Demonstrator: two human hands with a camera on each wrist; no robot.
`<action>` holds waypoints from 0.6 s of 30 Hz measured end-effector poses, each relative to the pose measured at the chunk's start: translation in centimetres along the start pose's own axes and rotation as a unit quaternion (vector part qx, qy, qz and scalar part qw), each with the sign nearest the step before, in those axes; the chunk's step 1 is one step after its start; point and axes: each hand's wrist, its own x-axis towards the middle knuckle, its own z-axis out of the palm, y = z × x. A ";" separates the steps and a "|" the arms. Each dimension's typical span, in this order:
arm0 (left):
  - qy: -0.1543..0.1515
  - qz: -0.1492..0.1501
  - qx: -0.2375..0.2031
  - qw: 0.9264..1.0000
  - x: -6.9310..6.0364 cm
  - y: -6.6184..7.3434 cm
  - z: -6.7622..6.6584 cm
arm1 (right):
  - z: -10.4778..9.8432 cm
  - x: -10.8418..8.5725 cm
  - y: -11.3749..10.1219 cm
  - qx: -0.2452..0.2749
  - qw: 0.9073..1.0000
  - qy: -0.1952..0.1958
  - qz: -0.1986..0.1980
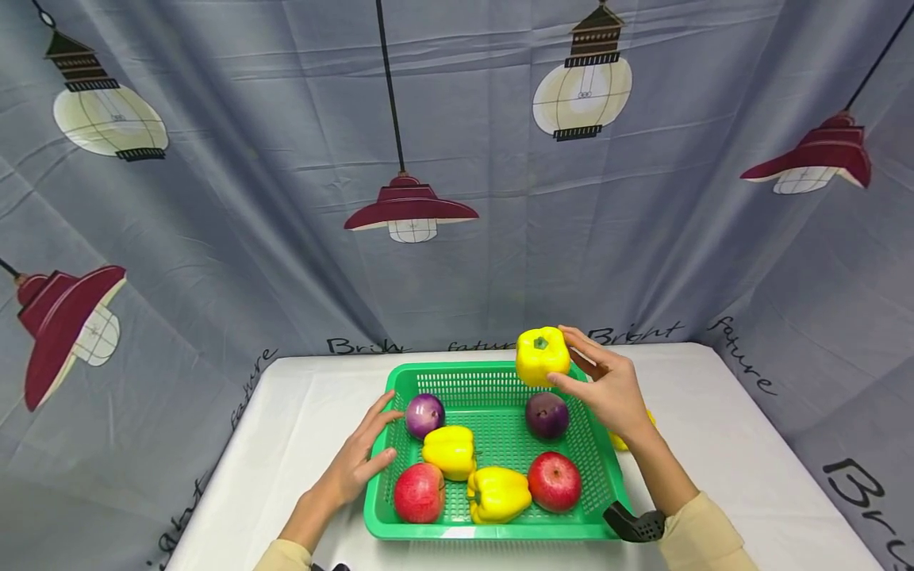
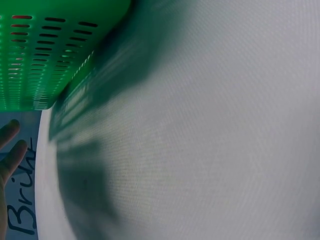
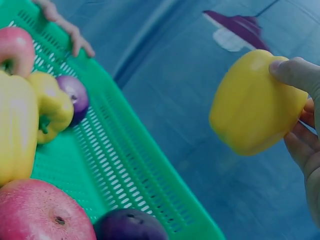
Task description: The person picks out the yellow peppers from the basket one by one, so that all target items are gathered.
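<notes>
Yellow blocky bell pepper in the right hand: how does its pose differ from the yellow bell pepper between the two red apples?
The held yellow pepper is gripped by the right hand; the basket pepper lies in the green perforated basket. In the head view, the held pepper's green stem end faces the camera, while the basket pepper lies on its side, stem to the left. Both are yellow.

The yellow pepper [image 3: 257, 102] covers some fingertips of the right hand [image 3: 306, 150], whose forearm [image 1: 662, 469] hides part of something yellow [image 1: 618, 442] beside the green basket [image 1: 528, 533]; I can't make out what. In the left wrist view, the left hand [image 2: 9, 157] runs off the edge.
</notes>
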 end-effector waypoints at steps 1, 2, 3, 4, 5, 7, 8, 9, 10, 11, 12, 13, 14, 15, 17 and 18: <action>0.000 0.000 0.000 1.000 0.0 0.0 0.0 | -0.2 -0.2 -0.2 0.009 1.000 0.008 -0.003; 0.000 0.000 0.001 1.000 -0.1 0.1 0.0 | -0.5 -0.3 -0.3 0.016 1.000 0.015 -0.007; 0.001 0.000 0.001 1.000 -0.2 0.0 0.0 | -0.7 -0.5 -0.5 0.019 1.000 0.021 -0.009; 0.000 0.000 0.001 1.000 -0.2 0.0 0.0 | -0.9 -0.6 -0.6 0.019 0.999 0.028 -0.009; 0.001 0.001 0.001 1.000 -0.2 0.0 0.0 | -1.2 -0.8 -0.7 0.020 0.999 0.036 -0.008; 0.001 0.004 0.001 1.000 -0.2 0.0 0.0 | -1.8 -1.1 -0.8 0.018 0.999 0.048 -0.004; 0.002 0.004 0.000 1.000 -0.2 0.0 0.0 | -2.1 -1.2 -0.8 0.017 0.998 0.056 -0.002; 0.002 0.004 -0.001 1.000 -0.2 0.0 0.0 | -2.4 -1.4 -0.7 0.014 0.998 0.064 0.001; 0.002 0.004 -0.002 1.000 -0.2 0.0 0.0 | -2.8 -1.6 -0.6 0.010 0.997 0.071 0.004; 0.002 0.004 -0.002 1.000 -0.2 0.0 0.0 | -3.1 -1.7 -0.6 0.010 0.997 0.078 0.006; 0.002 0.004 -0.002 1.000 -0.2 0.1 0.0 | -3.4 -1.8 -0.5 0.008 0.996 0.083 0.008; 0.002 0.004 -0.002 1.000 -0.2 0.1 0.0 | -3.7 -2.0 -0.4 0.006 0.996 0.087 0.009; 0.002 0.005 -0.001 1.000 -0.1 0.1 0.0 | -3.9 -2.1 -0.4 0.005 0.996 0.091 0.010; 0.003 0.006 0.000 1.000 -0.1 0.1 0.0 | -4.1 -2.3 -0.3 0.002 0.996 0.093 0.012; 0.005 0.008 0.000 1.000 -0.1 0.1 0.1 | -4.5 -2.6 -0.2 0.001 0.995 0.099 0.020; 0.006 0.012 0.002 1.000 -0.1 0.1 0.1 | -4.7 -2.7 -0.2 -0.004 0.994 0.103 0.025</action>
